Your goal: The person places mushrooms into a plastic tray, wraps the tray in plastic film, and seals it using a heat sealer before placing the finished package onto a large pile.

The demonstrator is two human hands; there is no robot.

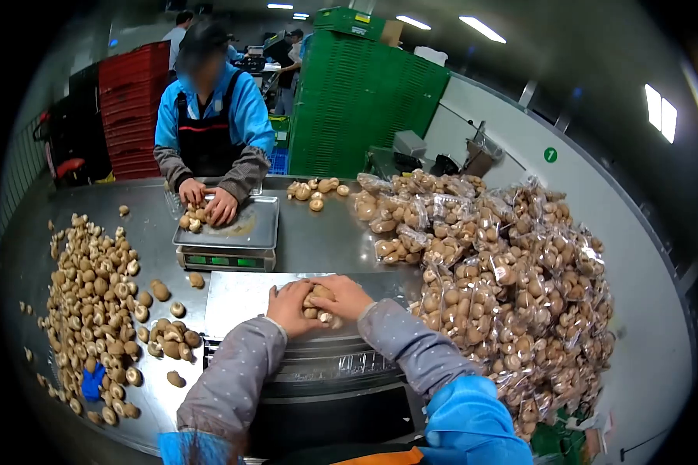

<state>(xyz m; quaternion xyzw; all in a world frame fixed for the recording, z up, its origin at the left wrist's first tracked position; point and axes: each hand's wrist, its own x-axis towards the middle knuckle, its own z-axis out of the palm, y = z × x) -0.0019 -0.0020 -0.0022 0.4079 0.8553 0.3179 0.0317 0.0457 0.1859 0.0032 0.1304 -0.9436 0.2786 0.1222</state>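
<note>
Brown mushrooms [316,312] are bunched together between my two hands, over the front of the steel table. My left hand [288,307] cups the bunch from the left, its fingers curled round the caps. From the right, my right hand [343,296] closes over the same bunch. Part of the mushrooms is hidden under my fingers. Beneath and beside my hands lies a pale flat plate [236,298]. Clear plastic film [361,363] shows on the machine just in front of me.
Loose mushrooms [93,287] spread over the left of the table, with a blue item [93,381] among them. Bagged mushrooms [504,287] pile high on the right. Opposite, a co-worker [213,116] handles mushrooms on a scale [225,256]. Green crates [364,101] stand behind.
</note>
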